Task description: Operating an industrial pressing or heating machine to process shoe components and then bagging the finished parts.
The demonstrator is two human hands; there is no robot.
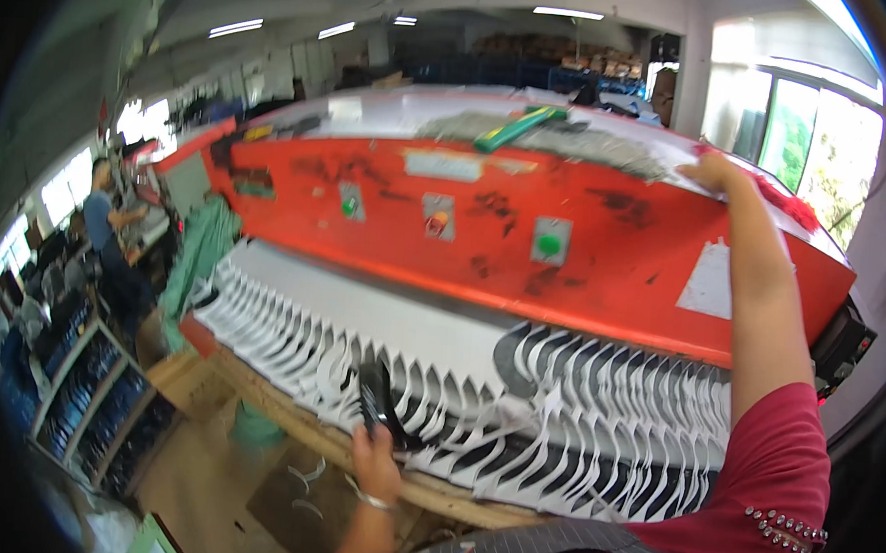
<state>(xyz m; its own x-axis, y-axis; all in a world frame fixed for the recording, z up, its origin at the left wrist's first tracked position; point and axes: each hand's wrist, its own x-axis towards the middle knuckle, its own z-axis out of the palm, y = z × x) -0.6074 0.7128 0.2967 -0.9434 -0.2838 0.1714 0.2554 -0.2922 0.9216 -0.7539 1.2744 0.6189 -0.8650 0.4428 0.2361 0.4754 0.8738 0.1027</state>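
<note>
Maroon sleeve (779,469), black object (375,388) in left hand (377,468)

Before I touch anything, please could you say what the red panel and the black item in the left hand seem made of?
Red panel: probably painted metal; slight sheen, dark scuffs. Black item in the left hand: smooth, shiny, with bright highlights; perhaps plastic or coated leather, unclear.

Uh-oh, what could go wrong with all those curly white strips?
The left hand holds a dark curved piece close to the white strips, so it might knock some out of line. Those near the wooden edge could fall; thin white scraps lie below it.
</note>
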